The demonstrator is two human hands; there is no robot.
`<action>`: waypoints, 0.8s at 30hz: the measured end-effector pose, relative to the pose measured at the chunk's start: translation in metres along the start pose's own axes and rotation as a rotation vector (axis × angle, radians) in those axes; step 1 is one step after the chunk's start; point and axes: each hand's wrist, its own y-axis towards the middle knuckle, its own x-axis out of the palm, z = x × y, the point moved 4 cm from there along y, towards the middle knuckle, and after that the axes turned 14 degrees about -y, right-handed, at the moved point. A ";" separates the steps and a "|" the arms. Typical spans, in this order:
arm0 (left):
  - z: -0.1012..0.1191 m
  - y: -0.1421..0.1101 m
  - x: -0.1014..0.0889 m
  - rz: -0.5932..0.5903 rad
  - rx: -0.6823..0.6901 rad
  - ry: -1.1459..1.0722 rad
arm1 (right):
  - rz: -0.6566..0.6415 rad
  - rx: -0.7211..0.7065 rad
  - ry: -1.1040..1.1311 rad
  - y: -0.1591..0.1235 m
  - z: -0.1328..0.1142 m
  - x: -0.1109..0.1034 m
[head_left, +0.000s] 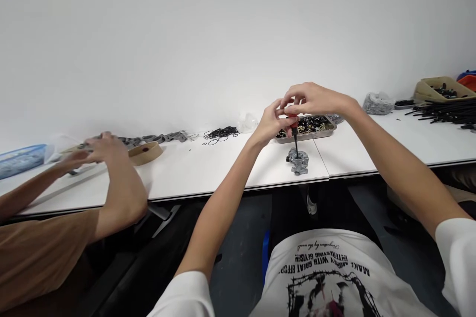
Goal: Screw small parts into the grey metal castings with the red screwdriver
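A screwdriver (294, 131) with a red handle and dark shaft stands nearly upright, its tip down inside a small grey metal carburetor-like part (298, 162) on the white table. My left hand (270, 121) has its fingers closed around the handle from the left. Over the top of the handle, my right hand (305, 99) curls its fingers and thumb at the handle's end. The tip itself is hidden inside the part. Right behind them sits a metal tray (320, 132) holding many small black and brass pieces.
Black rubber rings (221, 132) lie in a pile by the wall, near a clear plastic bag (248, 123). A tan tape roll (147, 153) and a co-worker's hands (106, 148) are at left. Black rods (448, 111) and a beige bin (442, 90) stand at right.
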 end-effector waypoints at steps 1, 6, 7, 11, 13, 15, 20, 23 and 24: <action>0.000 0.000 -0.001 -0.016 -0.001 -0.003 | -0.032 -0.012 0.018 -0.001 0.000 -0.002; -0.001 -0.001 0.002 -0.069 -0.022 0.019 | -0.035 0.086 -0.063 0.005 0.002 0.001; -0.001 -0.001 0.003 -0.064 -0.032 0.026 | -0.011 0.113 -0.099 0.007 0.003 0.003; -0.002 -0.001 0.004 -0.027 -0.052 0.020 | 0.061 0.117 -0.107 0.008 0.001 0.006; 0.000 -0.003 0.002 -0.027 -0.046 -0.010 | 0.036 0.049 -0.024 0.005 0.001 0.003; 0.003 -0.004 0.002 -0.052 -0.049 -0.044 | -0.004 -0.001 0.042 0.004 0.004 0.001; 0.001 -0.005 0.006 -0.065 -0.081 -0.036 | 0.006 0.081 -0.079 0.006 0.011 0.003; -0.004 -0.004 0.006 -0.011 -0.078 -0.020 | 0.057 0.135 -0.126 0.005 0.009 0.005; -0.005 -0.004 0.005 -0.005 -0.070 -0.024 | 0.064 0.133 -0.109 0.004 0.007 0.004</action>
